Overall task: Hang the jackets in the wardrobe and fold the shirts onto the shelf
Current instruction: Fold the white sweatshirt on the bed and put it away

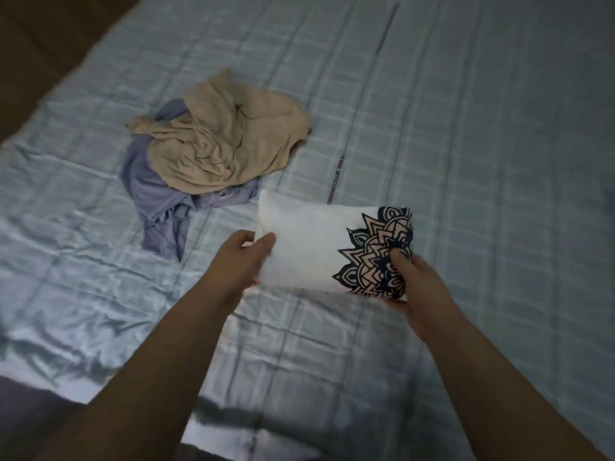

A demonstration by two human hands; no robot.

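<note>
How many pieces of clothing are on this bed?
3: a folded white printed shirt held in both hands, a crumpled beige garment behind it, and a lavender garment beneath that. More may be hidden underneath.

A pale blue checked bedspread [466,161] covers the bed, with dark brown floor [40,44] beyond its far-left edge.

Both forearms are bare, with no sleeves reaching them. The left hand [244,261] and right hand [416,281] are bare too.
</note>
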